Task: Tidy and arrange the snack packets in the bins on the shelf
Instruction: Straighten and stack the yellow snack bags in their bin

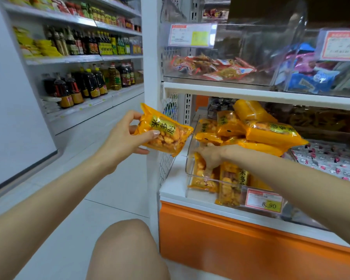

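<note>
A yellow packet (163, 131) is held in the air just off the shelf's (172, 188) left edge, gripped by the left hand's (125, 136) fingers. The right hand (209, 155) reaches into the clear bin (188, 158) at the shelf's front left corner, fingers curled round a second packet (202, 175).

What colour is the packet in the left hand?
The packet in the left hand is orange-yellow with a clear window; head view shows it.
</note>
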